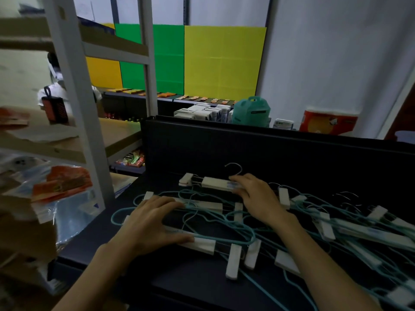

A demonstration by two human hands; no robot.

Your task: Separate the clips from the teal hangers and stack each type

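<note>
Hangers (235,223) lie in a tangled heap across the dark counter (195,286), spreading from its middle out to the right edge, teal wire loops threaded through one another with white clips (233,261) still on them. Your left hand (155,223) rests flat on the left end of the heap, fingers straight and laid over a white bar (202,243) and the teal wire beside it, thumb along the bar's near side; it presses and does not grip. Your right hand (256,198) reaches to the far side of the heap, fingers extended over another white bar (215,183) near a metal hook (234,168); whether the fingertips are pinching it, you cannot tell from here.

Expect the hangers to be light, thin and springy, so one pulled free will likely drag its neighbours by the hooks. Take hold at the stiff white bar or the neck under the hook, and lift one clear before working on it. The clips look like small rigid blocks riding on thin wires; pinch one by its flat sides and slide or squeeze it off while your other hand steadies the bar. No sorted stacks are visible yet, so the bare near-left corner of the counter seems a fair place to start them.
</note>
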